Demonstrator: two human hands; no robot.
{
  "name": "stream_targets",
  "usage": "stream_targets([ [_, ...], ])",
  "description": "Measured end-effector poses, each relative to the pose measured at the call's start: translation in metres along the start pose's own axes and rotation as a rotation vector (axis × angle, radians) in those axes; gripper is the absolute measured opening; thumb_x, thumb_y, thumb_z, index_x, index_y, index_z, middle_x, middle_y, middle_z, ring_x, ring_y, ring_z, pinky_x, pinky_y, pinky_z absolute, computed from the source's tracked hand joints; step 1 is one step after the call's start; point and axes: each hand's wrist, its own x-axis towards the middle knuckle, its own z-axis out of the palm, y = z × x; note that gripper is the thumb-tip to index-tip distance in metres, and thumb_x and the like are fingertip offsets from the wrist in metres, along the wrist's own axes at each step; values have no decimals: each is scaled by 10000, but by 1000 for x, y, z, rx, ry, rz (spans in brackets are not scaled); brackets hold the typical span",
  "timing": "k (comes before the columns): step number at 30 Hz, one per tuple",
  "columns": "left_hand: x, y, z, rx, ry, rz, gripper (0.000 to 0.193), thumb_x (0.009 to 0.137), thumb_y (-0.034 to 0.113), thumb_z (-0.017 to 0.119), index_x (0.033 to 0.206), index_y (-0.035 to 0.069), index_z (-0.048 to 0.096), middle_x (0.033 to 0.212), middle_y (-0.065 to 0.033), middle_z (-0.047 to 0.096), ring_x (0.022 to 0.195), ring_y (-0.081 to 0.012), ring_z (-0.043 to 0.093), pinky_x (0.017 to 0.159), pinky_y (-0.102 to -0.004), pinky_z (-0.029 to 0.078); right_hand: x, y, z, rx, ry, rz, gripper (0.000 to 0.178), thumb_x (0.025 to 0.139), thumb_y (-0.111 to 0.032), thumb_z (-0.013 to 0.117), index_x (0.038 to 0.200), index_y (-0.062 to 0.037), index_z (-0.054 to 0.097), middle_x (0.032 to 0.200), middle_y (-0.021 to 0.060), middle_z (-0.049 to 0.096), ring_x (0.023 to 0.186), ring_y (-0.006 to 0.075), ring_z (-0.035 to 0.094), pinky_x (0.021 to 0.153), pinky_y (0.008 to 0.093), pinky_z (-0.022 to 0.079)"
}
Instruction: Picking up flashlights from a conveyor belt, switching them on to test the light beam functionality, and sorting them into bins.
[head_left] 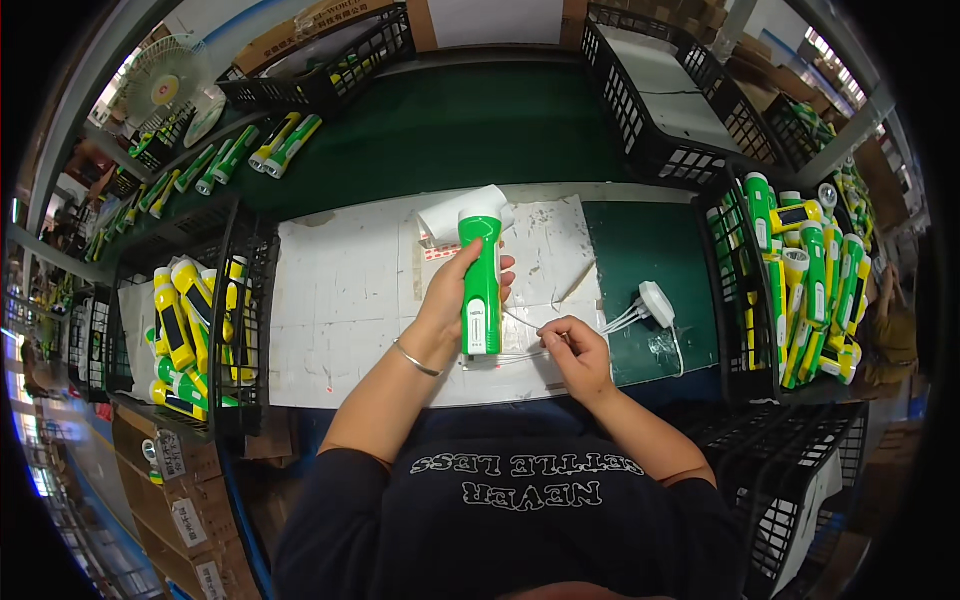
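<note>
My left hand [446,298] is wrapped round a green flashlight [482,268] with a white head, held upright in the picture over the white work surface. The flashlight's white side panel faces up. To its right, my right hand [580,352] pinches a thin white cable [522,320] between thumb and fingertips. The cable runs toward the flashlight's side; whether it is plugged in there I cannot tell. More white cables lead to a white charger block [655,303] on the green tabletop. Behind the flashlight's head lies a curled white paper [440,215], with a red-and-white sticker sheet [440,253] below it.
Black crates hold yellow and green flashlights at left [243,270] and right [737,300]. Several more flashlights [290,146] lie at the far left of the green table [480,120]. Another black crate [690,155] stands at the back right. A fan [163,90] stands far left.
</note>
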Motion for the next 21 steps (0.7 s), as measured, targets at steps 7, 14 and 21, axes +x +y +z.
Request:
stream_targets([
  [7,-8,-3,3,-98,-128,-48,370,955,359,520,1141,40,507,940,-87,551,736,-157,559,598,-293,520,1,-14,5,-9,-62,97,135,922,-122,572,971,-1,602,810,-17,558,656,24,453,578,197,378],
  [14,-15,-5,-4,43,-175,5,311,951,277,550,1119,25,474,996,-121,560,784,-187,595,600,-326,541,20,-45,-1,-593,-104,-268,121,892,-168,588,915,-50,591,777,91,579,649,230,571,592,307,458],
  [21,-29,-16,7,444,-156,276,340,967,316,531,1155,40,470,960,-112,595,772,-171,609,653,-307,532,29,-63,20,-1162,-168,-713,115,793,-145,657,772,-93,557,673,45,516,529,211,562,454,334,442],
])
